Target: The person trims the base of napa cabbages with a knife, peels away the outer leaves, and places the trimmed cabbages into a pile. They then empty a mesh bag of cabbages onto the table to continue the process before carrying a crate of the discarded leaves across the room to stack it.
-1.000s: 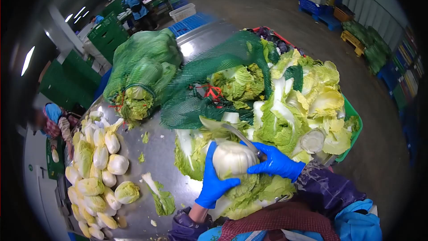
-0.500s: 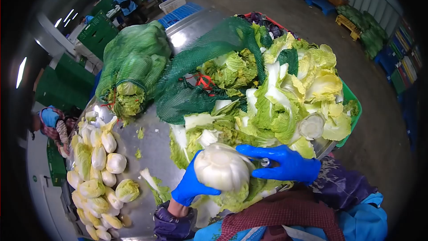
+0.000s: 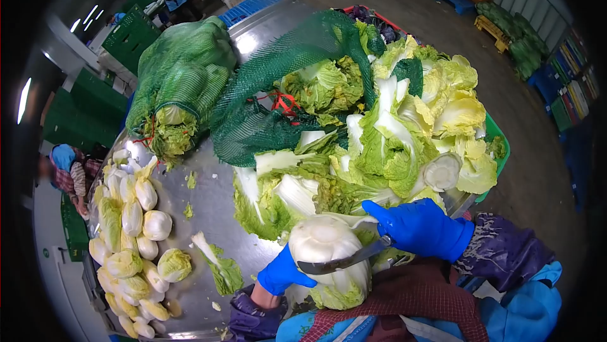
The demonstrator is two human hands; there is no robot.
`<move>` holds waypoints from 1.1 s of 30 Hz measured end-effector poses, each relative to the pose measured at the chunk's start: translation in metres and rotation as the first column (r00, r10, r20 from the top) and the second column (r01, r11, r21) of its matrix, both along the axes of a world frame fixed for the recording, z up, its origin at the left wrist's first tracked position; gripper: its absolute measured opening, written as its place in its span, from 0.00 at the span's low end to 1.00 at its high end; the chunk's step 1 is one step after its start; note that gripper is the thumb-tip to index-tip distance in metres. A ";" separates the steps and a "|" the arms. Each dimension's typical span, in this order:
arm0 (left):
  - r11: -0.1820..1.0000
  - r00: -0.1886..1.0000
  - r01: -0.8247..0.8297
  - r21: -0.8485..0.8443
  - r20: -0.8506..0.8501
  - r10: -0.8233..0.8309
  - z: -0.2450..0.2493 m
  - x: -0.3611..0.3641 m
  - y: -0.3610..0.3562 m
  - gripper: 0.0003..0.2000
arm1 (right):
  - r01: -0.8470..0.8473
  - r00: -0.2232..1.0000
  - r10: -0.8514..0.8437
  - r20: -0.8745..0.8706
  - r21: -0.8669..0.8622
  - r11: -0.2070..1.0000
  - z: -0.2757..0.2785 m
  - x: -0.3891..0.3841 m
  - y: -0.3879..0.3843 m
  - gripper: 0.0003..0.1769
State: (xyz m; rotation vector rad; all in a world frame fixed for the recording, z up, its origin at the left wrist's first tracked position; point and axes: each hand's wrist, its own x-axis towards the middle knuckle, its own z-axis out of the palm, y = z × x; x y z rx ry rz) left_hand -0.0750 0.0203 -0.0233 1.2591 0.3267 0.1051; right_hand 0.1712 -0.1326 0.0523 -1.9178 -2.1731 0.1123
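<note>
My left hand point(image 3: 281, 273), in a blue glove, is closed round the side of a Chinese cabbage point(image 3: 329, 237), its white cut base turned up. In my gloved right hand point(image 3: 425, 228) is a knife point(image 3: 344, 262), its dark curved blade lying across the front of the cabbage. A pale strip of leaf reaches from the cabbage's base to my right thumb. Loose outer leaves point(image 3: 395, 146) are heaped just beyond both hands. One torn leaf point(image 3: 220, 266) lies on the metal table point(image 3: 218, 215) left of my left hand.
A pile of trimmed cabbages point(image 3: 129, 234) covers the table's left side. Behind stand a full green net sack point(image 3: 186, 73) and an opened net point(image 3: 272, 89) with cabbage inside. A green crate point(image 3: 496, 127) holds leaves at right. Another person point(image 3: 73, 171) stands beyond the left edge.
The knife blade has swung into view across the cabbage, which has tipped more upright and moved slightly right and down. My right hand has turned, its thumb now at the leaf strip.
</note>
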 end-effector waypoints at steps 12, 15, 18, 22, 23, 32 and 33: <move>0.997 0.992 -0.022 -0.077 -0.123 0.012 0.037 0.020 -0.023 0.44 | -0.007 1.000 0.010 -0.024 0.114 0.993 -0.024 0.003 -0.002 0.26; 0.998 0.995 0.043 -0.034 -0.083 -0.046 0.046 0.031 -0.017 0.46 | 0.080 0.992 -0.082 -0.099 -0.024 0.996 -0.036 0.019 -0.016 0.27; 0.991 0.989 0.119 0.057 -0.092 -0.113 0.028 0.022 -0.010 0.49 | 0.095 0.995 -0.095 -0.013 -0.033 0.995 -0.027 0.011 -0.010 0.30; 0.990 0.971 0.090 -0.106 -0.213 -0.111 0.033 0.024 -0.019 0.52 | 0.152 0.987 -0.153 0.053 0.031 0.988 -0.025 -0.013 0.005 0.34; 0.991 0.971 0.089 -0.102 -0.214 -0.110 0.029 0.023 -0.023 0.52 | 0.151 0.987 -0.153 0.053 0.035 0.988 -0.033 -0.011 0.003 0.34; 0.948 0.997 -0.078 0.308 0.011 0.078 0.087 0.058 -0.010 0.38 | 0.233 0.608 -0.371 -0.702 -0.289 0.928 0.007 0.020 -0.003 0.32; 0.954 0.988 -0.134 0.268 0.108 0.108 0.101 0.068 -0.009 0.38 | 0.236 0.612 -0.367 -0.701 -0.282 0.930 0.015 0.014 0.004 0.32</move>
